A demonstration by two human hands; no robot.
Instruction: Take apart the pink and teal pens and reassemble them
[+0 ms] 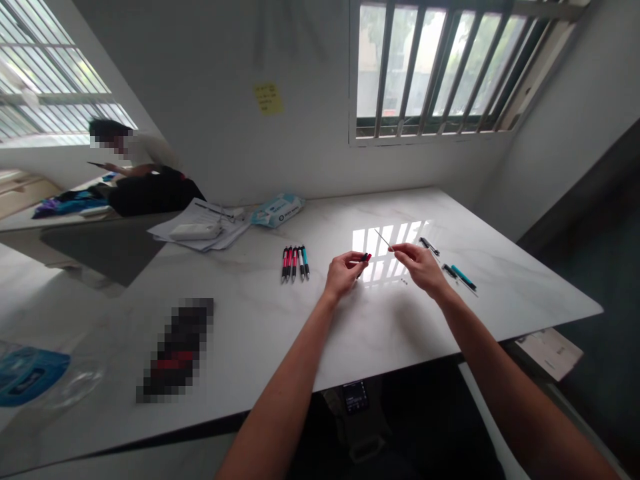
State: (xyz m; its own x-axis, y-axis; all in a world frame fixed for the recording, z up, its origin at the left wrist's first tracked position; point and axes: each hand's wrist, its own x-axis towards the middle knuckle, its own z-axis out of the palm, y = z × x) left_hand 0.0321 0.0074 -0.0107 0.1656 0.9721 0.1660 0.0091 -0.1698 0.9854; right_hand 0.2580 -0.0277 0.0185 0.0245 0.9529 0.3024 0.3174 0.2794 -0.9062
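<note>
Between the fingers of my left hand (341, 275) is a red and black pen part (367, 257); its exact shape is partly covered by the fingers. My right hand (419, 268) pinches a thin pen refill (383, 239), which points up and left over the table. Tiny pen parts (404, 281) lie on the tabletop between my hands. To the left, several click pens (295, 264) with red, white and teal barrels lie side by side. Right of my right hand are a black pen piece (430, 247) and a teal pen barrel (463, 277) among other loose pieces.
A marbled white table (240, 333) spreads before me. Toward the back lie a wipes pack (278, 211) and papers (200, 230) under a white box (195, 231). A pixelated dark object (175, 353) and a plastic bottle (35, 377) are at left. Another person (150, 163) sits beyond.
</note>
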